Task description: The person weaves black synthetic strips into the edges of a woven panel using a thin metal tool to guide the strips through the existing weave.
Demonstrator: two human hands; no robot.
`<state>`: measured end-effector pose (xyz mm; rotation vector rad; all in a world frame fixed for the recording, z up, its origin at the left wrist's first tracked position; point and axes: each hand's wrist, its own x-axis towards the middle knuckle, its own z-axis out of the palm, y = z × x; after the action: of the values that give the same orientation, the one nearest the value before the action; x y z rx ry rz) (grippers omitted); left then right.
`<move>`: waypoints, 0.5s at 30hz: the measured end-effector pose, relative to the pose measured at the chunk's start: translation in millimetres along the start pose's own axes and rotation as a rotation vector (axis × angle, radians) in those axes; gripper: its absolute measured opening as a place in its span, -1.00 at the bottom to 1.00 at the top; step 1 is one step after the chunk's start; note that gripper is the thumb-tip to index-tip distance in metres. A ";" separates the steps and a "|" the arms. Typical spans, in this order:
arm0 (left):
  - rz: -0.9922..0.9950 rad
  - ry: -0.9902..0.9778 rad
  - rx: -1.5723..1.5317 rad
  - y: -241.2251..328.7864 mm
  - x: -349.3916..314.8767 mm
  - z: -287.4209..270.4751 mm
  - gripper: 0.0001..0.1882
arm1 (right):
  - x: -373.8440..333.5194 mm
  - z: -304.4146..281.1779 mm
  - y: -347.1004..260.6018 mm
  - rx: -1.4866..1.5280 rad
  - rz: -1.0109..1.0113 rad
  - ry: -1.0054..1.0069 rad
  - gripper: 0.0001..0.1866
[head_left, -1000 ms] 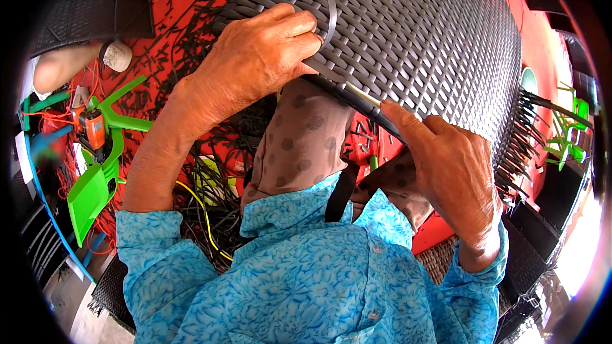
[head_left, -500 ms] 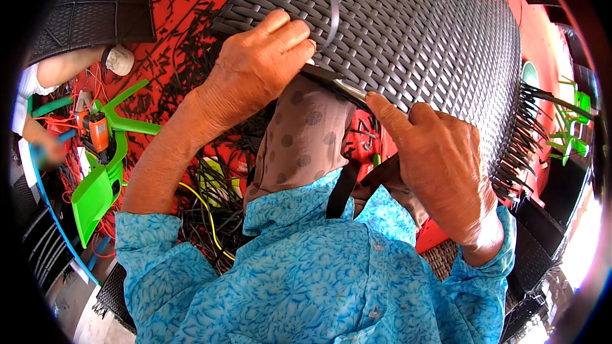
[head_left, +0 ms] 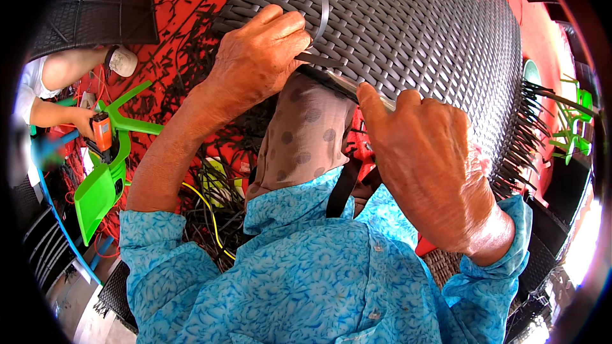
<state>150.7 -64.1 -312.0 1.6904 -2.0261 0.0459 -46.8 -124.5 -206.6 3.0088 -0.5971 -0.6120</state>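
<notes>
My left hand (head_left: 264, 48) is closed in a pinch on a dark flat weaving strip (head_left: 324, 6), at the near edge of a dark grey woven wicker panel (head_left: 408, 32). The strip loops up over the weave, and a short flat length of it points right from my fingertips. My right hand (head_left: 427, 159) is wrapped around a flat metal-bladed tool (head_left: 384, 100), its index finger stretched along it. The blade lies against the panel's edge, right of my left hand. My palm hides the handle, so its exact kind cannot be told.
At left, another person's hand (head_left: 81, 121) is on an orange and black tool (head_left: 102, 132) by a bright green plastic chair (head_left: 95, 200). Black strip offcuts (head_left: 182, 25) litter the red floor covering. Loose strip ends (head_left: 519, 134) bristle from the panel's right side. A yellow cord (head_left: 213, 223) runs beside me.
A flat strip end now shows to the right of my left fingers. My right hand has tilted, its fingertips shifting slightly left. The other person's hand has reached the orange tool.
</notes>
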 end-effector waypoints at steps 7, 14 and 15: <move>-0.023 0.007 0.034 -1.1 1.6 0.3 -0.74 | -0.5 28.2 2.1 0.154 0.028 0.108 -0.65; -0.019 0.014 -0.002 0.9 4.6 -0.9 -0.75 | -1.0 49.7 -0.5 0.361 0.073 0.209 -0.57; -0.033 0.015 -0.003 0.8 3.7 -0.3 -0.75 | -1.7 42.7 0.9 0.337 0.070 0.179 -0.57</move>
<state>149.7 -67.2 -310.1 1.7164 -1.9854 0.0443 -64.8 -122.1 -245.3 3.2814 -0.8681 -0.2554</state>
